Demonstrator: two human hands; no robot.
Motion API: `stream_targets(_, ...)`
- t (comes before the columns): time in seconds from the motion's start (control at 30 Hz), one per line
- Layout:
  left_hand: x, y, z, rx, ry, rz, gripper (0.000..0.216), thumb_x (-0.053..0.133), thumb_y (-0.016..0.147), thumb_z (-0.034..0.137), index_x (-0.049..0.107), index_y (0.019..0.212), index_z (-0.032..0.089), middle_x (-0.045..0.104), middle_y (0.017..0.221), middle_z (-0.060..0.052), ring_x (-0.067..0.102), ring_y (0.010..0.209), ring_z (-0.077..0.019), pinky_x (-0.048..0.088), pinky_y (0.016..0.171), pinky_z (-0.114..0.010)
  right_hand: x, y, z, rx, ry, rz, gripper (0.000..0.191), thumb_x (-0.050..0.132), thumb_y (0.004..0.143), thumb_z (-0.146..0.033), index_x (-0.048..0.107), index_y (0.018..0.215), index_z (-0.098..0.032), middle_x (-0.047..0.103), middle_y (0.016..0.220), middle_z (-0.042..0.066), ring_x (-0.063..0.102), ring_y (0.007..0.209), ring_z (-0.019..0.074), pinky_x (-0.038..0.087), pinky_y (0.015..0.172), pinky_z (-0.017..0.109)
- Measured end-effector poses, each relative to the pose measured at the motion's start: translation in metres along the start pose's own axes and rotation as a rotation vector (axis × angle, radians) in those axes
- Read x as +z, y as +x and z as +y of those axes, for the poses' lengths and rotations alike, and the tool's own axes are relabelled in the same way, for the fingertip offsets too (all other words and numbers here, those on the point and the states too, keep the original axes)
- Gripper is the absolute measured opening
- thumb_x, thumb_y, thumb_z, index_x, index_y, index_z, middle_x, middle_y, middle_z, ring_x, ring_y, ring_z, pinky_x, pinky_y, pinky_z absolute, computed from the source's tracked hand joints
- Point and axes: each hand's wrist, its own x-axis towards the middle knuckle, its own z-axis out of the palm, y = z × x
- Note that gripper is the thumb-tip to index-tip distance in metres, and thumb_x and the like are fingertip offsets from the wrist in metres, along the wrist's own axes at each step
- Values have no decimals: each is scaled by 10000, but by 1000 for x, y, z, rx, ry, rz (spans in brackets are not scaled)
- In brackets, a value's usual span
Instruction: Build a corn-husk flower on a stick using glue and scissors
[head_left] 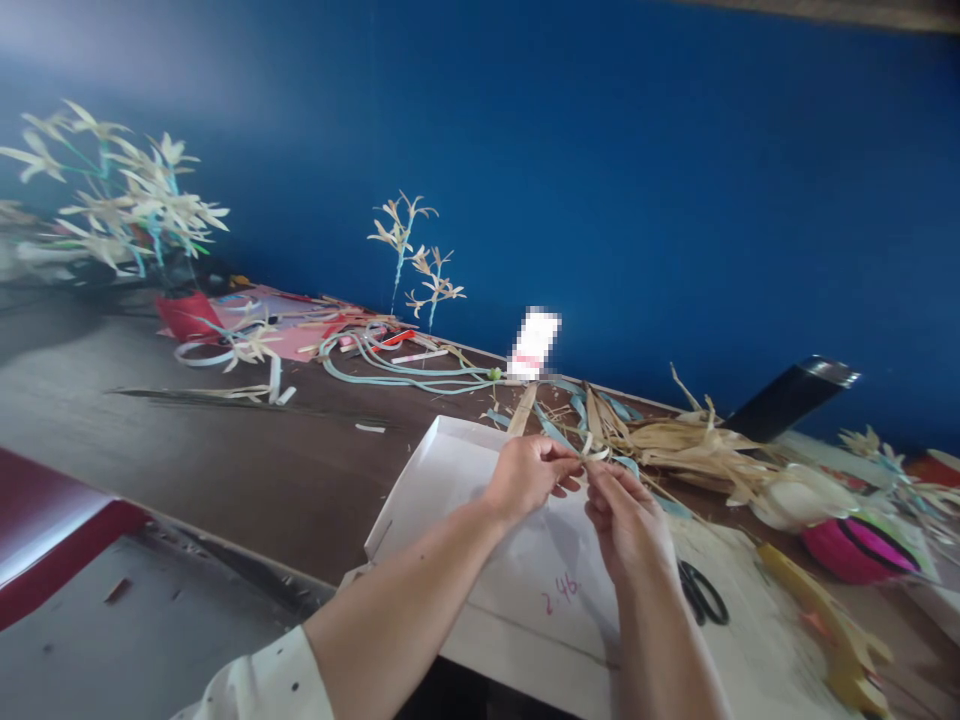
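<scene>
My left hand (pixel 534 472) and my right hand (pixel 622 505) meet above a white sheet with raised edges (pixel 442 480). Between their pinched fingertips is a small, pale dried husk strip (pixel 595 453), curled over at the top. The fingers hide most of it. A flat tan husk piece (pixel 523 410) rises just behind my left hand. Beyond my right hand lies a loose heap of dry husks (pixel 675 445), mixed with light blue ribbon (pixel 551 428). Black scissor handles (pixel 703 592) show beside my right forearm.
Husk flowers (pixel 154 205) stand in a red pot (pixel 190 316) at left. Blue cords (pixel 390 375) lie behind the sheet, near a blurred bright rectangle (pixel 534 342). At right are a black cylinder (pixel 787 398), a pink pouch (pixel 855 550) and a yellow tool (pixel 817 620). A blue wall closes the back.
</scene>
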Motion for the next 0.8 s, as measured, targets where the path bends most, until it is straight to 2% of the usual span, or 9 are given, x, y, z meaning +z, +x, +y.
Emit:
stream_targets(0.13,1,3,-4,23,-21,6,140,684,741,231,667,784,99,649,654,-57,650,606,-132,515,542,-216,-1,1,2,-21,-12,17,304,815,568,-380,653,698,-158,421,505,-54,303,444,46,213,407,197)
stream_targets(0.4,1,3,-15,140,65,2,166,635,775,273,689,813,121,687,776,-84,666,667,-141,535,599,-230,-2,3,5,-8,-3,44,298,822,565,-352,664,722,-154,425,508,-57,310,447,40,223,404,186)
stream_targets(0.67,1,3,-14,136,101,4,154,613,786,256,687,826,126,690,782,-75,666,667,-136,536,607,-227,-1,1,4,-14,-45,50,304,817,566,-370,676,725,-153,424,502,-55,314,444,49,223,401,199)
stream_targets(0.8,0,4,-17,156,142,18,154,600,785,269,685,822,147,693,773,-55,663,660,-133,529,598,-225,-2,1,5,-24,-78,65,304,812,575,-376,694,741,-150,469,528,-39,329,452,47,230,406,200)
